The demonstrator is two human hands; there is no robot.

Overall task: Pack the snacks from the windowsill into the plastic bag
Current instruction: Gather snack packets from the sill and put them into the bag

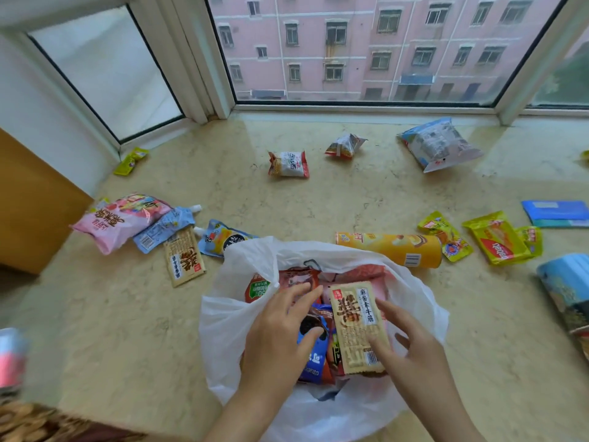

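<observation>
Beige packet (358, 327) is pinched by right hand (411, 349) inside plastic bag (229, 320). Left hand (280, 333) spread open, empty, above bag. Yellow can (392, 248) lies at 1 o'clock.

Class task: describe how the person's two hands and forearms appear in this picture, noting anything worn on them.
Both the left hand and the right hand are bare: no gloves, rings, watch or bracelets show. The forearms are bare too, with no sleeves down to the bottom edge of the picture. The fingernails look short and unpainted.
</observation>
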